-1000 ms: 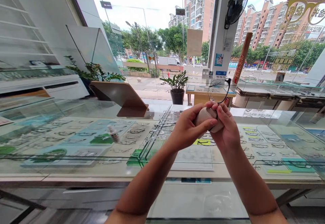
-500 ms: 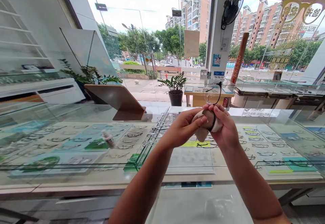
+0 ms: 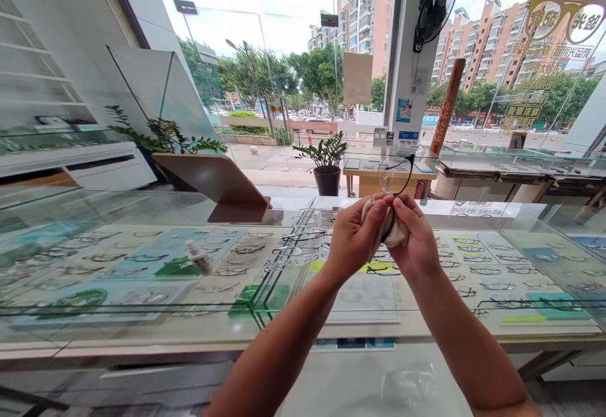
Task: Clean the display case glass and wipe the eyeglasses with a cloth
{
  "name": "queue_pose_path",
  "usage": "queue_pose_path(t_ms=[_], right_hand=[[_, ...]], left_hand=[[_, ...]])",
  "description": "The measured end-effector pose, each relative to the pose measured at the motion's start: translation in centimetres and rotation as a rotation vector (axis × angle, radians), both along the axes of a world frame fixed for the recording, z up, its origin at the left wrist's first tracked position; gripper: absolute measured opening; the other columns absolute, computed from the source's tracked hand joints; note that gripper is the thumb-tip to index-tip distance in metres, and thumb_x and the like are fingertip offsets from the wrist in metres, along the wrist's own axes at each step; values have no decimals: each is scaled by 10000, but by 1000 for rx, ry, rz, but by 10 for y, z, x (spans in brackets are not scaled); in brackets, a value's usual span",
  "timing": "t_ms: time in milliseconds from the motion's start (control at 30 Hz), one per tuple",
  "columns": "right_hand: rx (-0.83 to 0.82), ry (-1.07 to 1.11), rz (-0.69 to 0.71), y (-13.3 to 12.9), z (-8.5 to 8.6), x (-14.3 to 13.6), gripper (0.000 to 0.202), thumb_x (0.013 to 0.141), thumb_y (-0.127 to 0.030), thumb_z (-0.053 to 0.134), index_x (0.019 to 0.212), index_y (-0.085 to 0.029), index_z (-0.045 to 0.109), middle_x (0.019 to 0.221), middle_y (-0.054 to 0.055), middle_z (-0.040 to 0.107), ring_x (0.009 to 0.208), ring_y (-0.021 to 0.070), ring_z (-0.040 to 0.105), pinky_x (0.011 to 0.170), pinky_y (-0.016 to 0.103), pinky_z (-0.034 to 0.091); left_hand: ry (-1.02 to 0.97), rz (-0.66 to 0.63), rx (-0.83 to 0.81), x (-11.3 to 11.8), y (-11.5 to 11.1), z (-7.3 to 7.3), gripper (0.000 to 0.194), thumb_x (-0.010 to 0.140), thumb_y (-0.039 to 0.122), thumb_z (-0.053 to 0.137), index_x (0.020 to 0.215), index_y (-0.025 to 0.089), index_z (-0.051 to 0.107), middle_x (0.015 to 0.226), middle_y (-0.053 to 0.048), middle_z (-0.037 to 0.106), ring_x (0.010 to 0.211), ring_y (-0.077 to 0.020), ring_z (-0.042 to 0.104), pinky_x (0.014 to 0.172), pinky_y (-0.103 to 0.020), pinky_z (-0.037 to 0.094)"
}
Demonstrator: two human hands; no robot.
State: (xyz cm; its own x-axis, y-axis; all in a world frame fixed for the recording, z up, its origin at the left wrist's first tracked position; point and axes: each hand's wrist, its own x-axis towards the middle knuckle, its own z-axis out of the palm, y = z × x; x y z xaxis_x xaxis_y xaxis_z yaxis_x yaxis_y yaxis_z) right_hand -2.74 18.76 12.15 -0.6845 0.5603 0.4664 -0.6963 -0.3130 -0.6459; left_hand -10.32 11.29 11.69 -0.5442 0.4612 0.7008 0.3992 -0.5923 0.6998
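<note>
Mirror-reversed gold characters "验光" (image 3: 587,22) and "配镜" (image 3: 544,21) within gold spectacle-shaped outline (image 3: 562,16), clear glass shopfront window (image 3: 575,105); smaller lettering (image 3: 525,111) illegible

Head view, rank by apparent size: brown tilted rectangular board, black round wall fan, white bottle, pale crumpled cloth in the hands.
1. Brown board
2. Black fan
3. White bottle
Unranked: pale cloth, partly hidden.

eyeglasses (image 3: 408,176) partly hidden, bottle label (image 3: 202,262) unreadable
</note>
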Motion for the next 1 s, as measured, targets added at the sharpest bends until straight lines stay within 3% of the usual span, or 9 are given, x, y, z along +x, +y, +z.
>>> queue_pose_path(t_ms=[300, 433, 500, 700, 867, 1000], right_hand=[[72, -49, -48, 10, 3, 3, 162, 785, -373, 819, 778, -260, 703, 895, -11, 758, 878, 167, 690, 843, 318, 573], [56, -64, -47, 10, 3, 2, 158, 765, -369, 816, 757, -259, 704, 888, -10, 746, 877, 163, 667, 793, 293, 556], [54, -64, -52, 9, 2, 2, 161, 760, -374, 816, 755, -262, 700, 888, -10, 740, 884, 167, 664, 803, 299, 555], [14, -16, -105, -3, 0, 1, 147, 774, -375, 801, 798, -279, 692, 891, -17, 736, 901, 177, 664, 895, 343, 552], [9, 6, -112, -13, -1, 2, 108, 771, -344, 806, 797, -279, 724, 907, -20, 758, 906, 166, 682, 916, 332, 560], [14, -12, -98, -10, 1, 2, 105, 758, -340, 799, 793, -287, 716, 900, -15, 773, 907, 190, 705, 912, 370, 584]], left_hand=[[114, -378, -279, -24, -18, 14, 539, 861, 684, 707, 789, 152, 663, 689, -3, 574, 623, -110, 463, 575, -235, 412], [80, -459, -299, -25, -20, 12, 437, 805, 534, 832, 933, 136, 706, 729, -1, 604, 628, -97, 485, 563, -211, 406], [70, -421, -275, -23, -17, 9, 436, 776, 489, 862, 992, 131, 737, 771, -19, 656, 662, -109, 540, 595, -214, 451], [34, -138, -59, -10, -3, -1, 455, 741, 486, 870, 1047, 160, 787, 992, -86, 787, 820, -168, 678, 736, -266, 563], [9, 3, 34, 2, 3, -6, 433, 822, 576, 792, 938, 159, 795, 901, -68, 787, 778, -161, 672, 711, -267, 558], [-2, 5, 51, 3, 1, -2, 523, 879, 683, 686, 886, 171, 790, 801, -52, 746, 789, -176, 668, 760, -297, 564]])
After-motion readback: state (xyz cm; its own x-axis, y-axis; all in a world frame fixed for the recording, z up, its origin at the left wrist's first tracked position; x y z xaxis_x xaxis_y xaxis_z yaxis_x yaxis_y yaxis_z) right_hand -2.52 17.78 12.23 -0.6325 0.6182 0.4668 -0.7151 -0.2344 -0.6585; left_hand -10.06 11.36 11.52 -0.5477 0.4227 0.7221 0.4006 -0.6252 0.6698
